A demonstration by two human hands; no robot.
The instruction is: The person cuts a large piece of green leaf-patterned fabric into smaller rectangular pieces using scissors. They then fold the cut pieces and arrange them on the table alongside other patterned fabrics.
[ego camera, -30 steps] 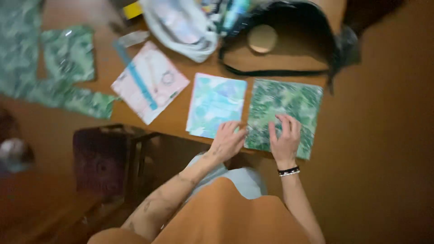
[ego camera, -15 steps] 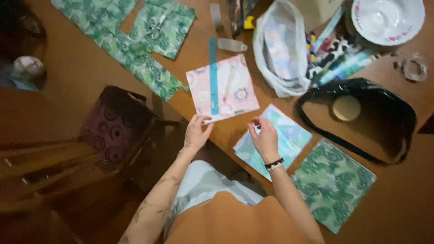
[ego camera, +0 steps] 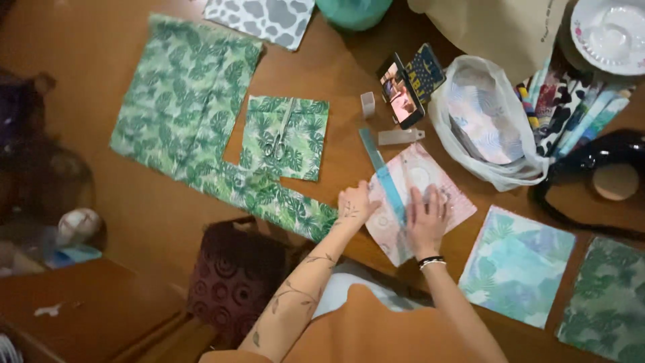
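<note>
We see both hands flat on a pink patterned fabric square [ego camera: 430, 195] that lies near the worktop's [ego camera: 154, 208] near edge, about midway along it. The left hand [ego camera: 356, 205] rests with fingers spread on the square's left corner; the right hand [ego camera: 425, 220] presses open-palmed on its middle, pinching nothing. A teal ruler [ego camera: 383, 176] lies across the square between the hands. A blue-green leaf-print square [ego camera: 517, 265] lies to the right, scissors [ego camera: 277, 141] on a green leaf-print piece [ego camera: 285, 138] to the left.
</note>
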